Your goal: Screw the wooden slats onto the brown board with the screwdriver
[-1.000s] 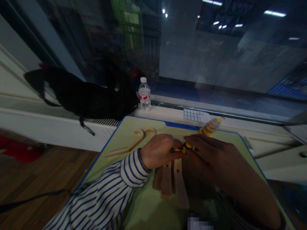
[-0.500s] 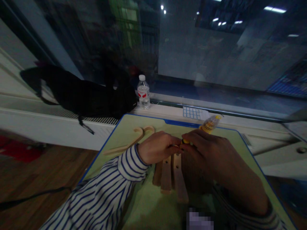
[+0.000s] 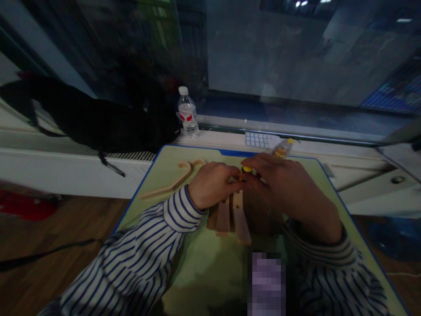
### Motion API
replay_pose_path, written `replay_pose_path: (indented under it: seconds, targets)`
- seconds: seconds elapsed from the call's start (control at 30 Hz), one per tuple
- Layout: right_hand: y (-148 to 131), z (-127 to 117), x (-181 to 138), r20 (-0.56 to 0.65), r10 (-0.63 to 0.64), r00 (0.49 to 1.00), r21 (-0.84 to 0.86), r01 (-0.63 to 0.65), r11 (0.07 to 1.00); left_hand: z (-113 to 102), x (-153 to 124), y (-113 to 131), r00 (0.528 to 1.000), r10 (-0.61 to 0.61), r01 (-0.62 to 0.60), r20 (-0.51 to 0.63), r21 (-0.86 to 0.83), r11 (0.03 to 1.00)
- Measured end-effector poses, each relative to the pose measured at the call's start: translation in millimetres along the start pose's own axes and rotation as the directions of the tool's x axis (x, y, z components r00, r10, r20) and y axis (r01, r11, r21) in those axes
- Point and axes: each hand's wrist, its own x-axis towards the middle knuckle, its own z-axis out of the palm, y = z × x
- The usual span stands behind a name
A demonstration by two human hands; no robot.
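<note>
My right hand [image 3: 289, 186] is closed, fingertips around a small tool handle [image 3: 247, 169] with a yellow top and a black band; its lower end is hidden. Close against it, my left hand [image 3: 212, 184] pinches with thumb and forefinger; what lies between them is too small and dark to make out. Below the fingers, two pale wooden strips with holes, a left strip [image 3: 223, 221] and a right strip [image 3: 241, 224], rest on a brown wooden block [image 3: 261, 208]. Their far ends are covered by my hands. Left of my left hand lies a hooked wooden piece [image 3: 174, 182].
All this is on a pale green table [image 3: 204, 272] with a blue edge. Behind my right hand is a clear plastic container [image 3: 282, 148] with a yellow tip. A water bottle [image 3: 188, 115], a black bag [image 3: 121, 123] and a blue-gridded sheet [image 3: 257, 139] are on the windowsill.
The view has shifted, so the scene sits higher and slightly left. My right fingers have lifted and spread a little, showing more of the yellow top. My left hand still pinches.
</note>
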Motion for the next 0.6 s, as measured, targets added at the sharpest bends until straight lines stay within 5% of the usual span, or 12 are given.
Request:
replay_pose_path:
  seconds: [0.6]
  targets:
    - [2.6,1.2,-0.5,0.032,-0.038,0.999,0.112,0.035,0.993,-1.3,0.1,-0.1,1.0,-0.025,0.026,0.005,-0.11,0.994]
